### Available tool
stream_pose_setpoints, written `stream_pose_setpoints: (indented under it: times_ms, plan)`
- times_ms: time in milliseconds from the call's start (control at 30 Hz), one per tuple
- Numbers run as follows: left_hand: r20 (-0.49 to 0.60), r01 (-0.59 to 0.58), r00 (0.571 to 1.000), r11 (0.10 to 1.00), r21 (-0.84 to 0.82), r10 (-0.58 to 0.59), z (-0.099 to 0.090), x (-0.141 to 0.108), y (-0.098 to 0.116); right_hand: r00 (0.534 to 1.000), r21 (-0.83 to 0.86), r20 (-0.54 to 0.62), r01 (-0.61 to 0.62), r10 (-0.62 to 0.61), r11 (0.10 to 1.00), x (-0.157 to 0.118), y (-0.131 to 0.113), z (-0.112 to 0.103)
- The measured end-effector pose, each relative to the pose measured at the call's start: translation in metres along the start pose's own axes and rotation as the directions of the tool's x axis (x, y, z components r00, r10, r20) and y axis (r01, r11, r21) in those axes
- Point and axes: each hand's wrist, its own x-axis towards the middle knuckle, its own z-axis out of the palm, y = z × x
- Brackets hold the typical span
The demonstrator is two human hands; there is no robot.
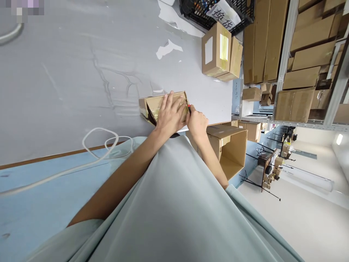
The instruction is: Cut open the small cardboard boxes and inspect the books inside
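A small taped cardboard box [155,102] lies on the grey table near its front edge, with a dark gap along its left end. My left hand [170,113] rests flat on its top, fingers stretched out. At the box's right end, my right hand [196,122] is closed around a small red and black box cutter [189,108], held against the box edge. The fist hides most of the cutter, and its blade cannot be made out.
Two taped cartons [216,51] stand at the table's back right, beside a black plastic crate [199,11]. An open cardboard box [233,153] sits below the right table edge. A white cable [100,156] loops over the front left edge. Shelves hold many cartons [296,103] at right.
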Motion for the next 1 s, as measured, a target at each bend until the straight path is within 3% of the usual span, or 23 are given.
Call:
stream_pose_setpoints:
  times_ms: [133,333,500,633,767,1000]
  plan:
    - [-0.003,-0.005,1.000,1.000,-0.007,0.005,0.000,0.001,-0.003,1.000,0.003,-0.014,-0.025,0.025,1.000,-0.006,0.005,0.009]
    - [0.052,-0.016,0.999,0.999,0.035,0.015,-0.001,-0.001,-0.006,0.980,-0.009,0.059,-0.188,0.188,0.982,-0.005,0.037,0.026]
    - [0.091,-0.051,0.995,0.996,0.070,0.045,-0.006,-0.003,-0.008,0.995,0.074,-0.020,-0.096,0.098,0.993,-0.018,0.049,0.025]
    - [0.032,-0.052,0.998,0.996,0.075,0.050,-0.006,-0.005,-0.008,0.999,0.138,-0.045,0.030,-0.024,0.990,-0.021,0.043,0.022]
    - [0.036,-0.051,0.998,0.993,0.103,0.047,-0.006,-0.006,-0.007,0.994,0.168,-0.040,0.103,-0.098,0.980,-0.003,0.039,0.026]
    - [0.124,-0.035,0.992,0.978,0.206,0.009,-0.012,-0.007,0.000,0.996,0.192,-0.061,0.071,-0.060,0.979,0.030,0.053,0.030]
